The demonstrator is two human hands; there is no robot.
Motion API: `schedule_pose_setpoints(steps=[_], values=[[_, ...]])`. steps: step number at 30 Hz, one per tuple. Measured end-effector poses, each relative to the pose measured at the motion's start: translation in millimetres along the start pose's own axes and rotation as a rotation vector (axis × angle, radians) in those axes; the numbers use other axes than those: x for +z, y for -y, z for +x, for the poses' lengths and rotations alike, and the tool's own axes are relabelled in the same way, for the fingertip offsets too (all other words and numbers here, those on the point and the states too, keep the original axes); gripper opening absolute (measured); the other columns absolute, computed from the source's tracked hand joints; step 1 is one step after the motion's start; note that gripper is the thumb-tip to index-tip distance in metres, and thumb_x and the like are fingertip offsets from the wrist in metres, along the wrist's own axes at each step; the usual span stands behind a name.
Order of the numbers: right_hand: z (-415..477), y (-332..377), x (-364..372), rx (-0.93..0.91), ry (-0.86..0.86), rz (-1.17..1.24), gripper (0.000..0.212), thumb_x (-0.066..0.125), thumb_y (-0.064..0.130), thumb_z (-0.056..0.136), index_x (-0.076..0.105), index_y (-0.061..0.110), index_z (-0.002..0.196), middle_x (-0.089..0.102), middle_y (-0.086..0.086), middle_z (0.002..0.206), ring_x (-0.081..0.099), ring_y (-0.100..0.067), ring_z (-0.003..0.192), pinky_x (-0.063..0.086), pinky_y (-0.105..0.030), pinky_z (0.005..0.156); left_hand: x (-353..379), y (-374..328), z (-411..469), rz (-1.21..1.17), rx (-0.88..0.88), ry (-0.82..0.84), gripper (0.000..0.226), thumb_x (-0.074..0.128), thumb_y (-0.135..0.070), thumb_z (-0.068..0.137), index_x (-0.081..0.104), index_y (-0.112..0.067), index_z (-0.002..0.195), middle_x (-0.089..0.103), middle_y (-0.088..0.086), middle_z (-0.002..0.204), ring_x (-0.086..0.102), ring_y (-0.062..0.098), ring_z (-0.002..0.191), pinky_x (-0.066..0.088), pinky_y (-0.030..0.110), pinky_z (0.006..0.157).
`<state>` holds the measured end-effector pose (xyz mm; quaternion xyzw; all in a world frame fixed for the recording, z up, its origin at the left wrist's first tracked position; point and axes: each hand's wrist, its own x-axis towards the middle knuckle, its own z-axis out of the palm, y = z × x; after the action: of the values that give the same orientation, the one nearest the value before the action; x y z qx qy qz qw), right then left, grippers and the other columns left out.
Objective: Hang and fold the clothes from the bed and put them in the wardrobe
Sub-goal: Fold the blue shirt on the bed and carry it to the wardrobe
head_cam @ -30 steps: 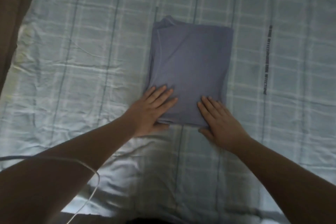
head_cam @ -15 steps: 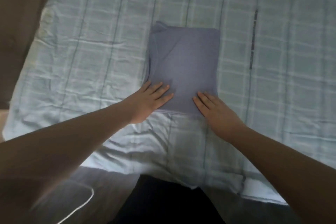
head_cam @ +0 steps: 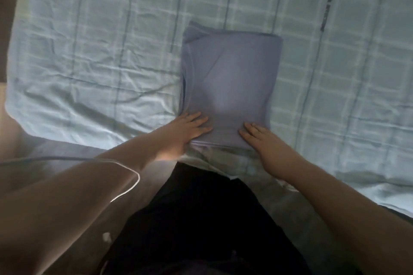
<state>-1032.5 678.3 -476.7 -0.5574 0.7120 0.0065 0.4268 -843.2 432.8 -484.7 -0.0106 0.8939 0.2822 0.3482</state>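
The soft blue-grey folded garment [head_cam: 228, 87] lies as a neat rectangle on the crinkled, pale checked bedsheet [head_cam: 89, 56], near the bed's edge. My left hand [head_cam: 185, 131] and right hand [head_cam: 266, 143] press flat on its near corners, fingers straight; my thumbs may tuck under, though blur hides them.

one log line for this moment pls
item: folded blue-grey cloth garment on pale checked bed sheet | left hand: fingers flat on near edge | right hand: fingers flat on near edge
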Motion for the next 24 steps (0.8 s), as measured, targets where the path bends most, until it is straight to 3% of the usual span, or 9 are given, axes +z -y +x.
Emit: schedule_pose_setpoints(steps=[2, 4, 5, 8, 11, 14, 18, 21, 24], values=[[-4, -4, -32, 0.041, 0.048, 0.224, 0.081, 0.042, -0.013, 0.079, 0.033, 0.018, 0.153, 0.029, -0.004, 0.159, 0.03, -0.018, 0.145, 0.007, -0.008, 0.113, -32, 7, -3, -0.364, -0.091, 0.009, 0.068, 0.049, 0.003, 0.087, 0.046, -0.027, 0.148, 0.043, 0.001, 0.155, 0.034, 0.02, 0.146, 0.025, 0.034, 0.119], [-1, -13, -72, 0.135, 0.079, 0.327, 0.066, 0.047, -0.007, 0.08, 0.056, 0.021, 0.139, 0.055, 0.008, 0.135, 0.05, -0.011, 0.125, 0.029, -0.005, 0.097, -67, 17, -7, -0.548, -0.181, -0.024, 0.048, 0.055, -0.014, 0.084, 0.065, -0.043, 0.121, 0.069, -0.017, 0.111, 0.064, 0.011, 0.108, 0.049, 0.023, 0.088], [3, -19, -94, 0.169, 0.075, 0.344, 0.049, 0.051, -0.001, 0.081, 0.065, 0.019, 0.124, 0.065, 0.008, 0.118, 0.06, -0.013, 0.111, 0.041, -0.017, 0.088, -85, 23, -7, -0.612, -0.196, -0.048, 0.037, 0.057, -0.023, 0.08, 0.067, -0.046, 0.108, 0.07, -0.02, 0.094, 0.067, 0.008, 0.09, 0.049, 0.019, 0.074], [26, -37, -151, 0.264, -0.103, 0.489, 0.012, 0.056, 0.013, 0.078, 0.065, 0.012, 0.086, 0.066, -0.007, 0.079, 0.063, -0.025, 0.077, 0.05, -0.044, 0.075, -129, 45, 4, -0.825, -0.262, -0.191, 0.026, 0.061, -0.03, 0.073, 0.071, -0.035, 0.096, 0.071, -0.009, 0.085, 0.066, 0.02, 0.079, 0.047, 0.032, 0.068], [62, -55, -179, 0.393, -0.443, 0.576, 0.009, 0.055, 0.012, 0.082, 0.062, 0.013, 0.077, 0.061, -0.006, 0.066, 0.055, -0.015, 0.061, 0.047, -0.036, 0.065, -154, 72, 34, -1.024, -0.361, -0.402, 0.026, 0.07, -0.023, 0.073, 0.071, -0.04, 0.092, 0.069, -0.003, 0.088, 0.063, 0.017, 0.079, 0.05, 0.035, 0.067], [105, -70, -184, 0.548, -0.65, 0.534, 0.015, 0.054, 0.012, 0.089, 0.062, 0.022, 0.081, 0.061, 0.007, 0.071, 0.054, -0.013, 0.065, 0.036, -0.028, 0.059, -168, 95, 70, -1.133, -0.396, -0.596, 0.033, 0.076, -0.01, 0.082, 0.068, -0.04, 0.091, 0.066, -0.002, 0.089, 0.064, 0.018, 0.078, 0.054, 0.033, 0.065], [141, -77, -167, 0.648, -0.723, 0.483, 0.016, 0.051, 0.01, 0.092, 0.064, 0.014, 0.099, 0.06, -0.006, 0.097, 0.056, -0.027, 0.087, 0.036, -0.029, 0.074, -168, 103, 108, -0.928, -0.531, -0.751, 0.033, 0.072, -0.015, 0.087, 0.057, -0.023, 0.116, 0.062, 0.0, 0.093, 0.061, 0.022, 0.08, 0.049, 0.031, 0.064], [144, -68, -157, 0.71, -0.855, 0.349, 0.032, 0.054, 0.007, 0.088, 0.058, 0.007, 0.12, 0.053, -0.017, 0.124, 0.052, -0.037, 0.113, 0.041, -0.042, 0.094, -161, 86, 108, -0.48, -0.524, -0.945, 0.039, 0.062, -0.019, 0.094, 0.053, -0.009, 0.131, 0.06, 0.011, 0.119, 0.059, 0.028, 0.107, 0.047, 0.037, 0.092], [136, -47, -145, 0.5, -1.025, 0.111, 0.041, 0.052, 0.008, 0.09, 0.052, 0.003, 0.131, 0.046, -0.019, 0.142, 0.04, -0.037, 0.134, 0.031, -0.047, 0.113, -146, 56, 101, -0.062, -0.311, -1.088, 0.045, 0.055, -0.013, 0.092, 0.053, 0.001, 0.134, 0.051, 0.024, 0.14, 0.045, 0.041, 0.133, 0.034, 0.047, 0.114]])
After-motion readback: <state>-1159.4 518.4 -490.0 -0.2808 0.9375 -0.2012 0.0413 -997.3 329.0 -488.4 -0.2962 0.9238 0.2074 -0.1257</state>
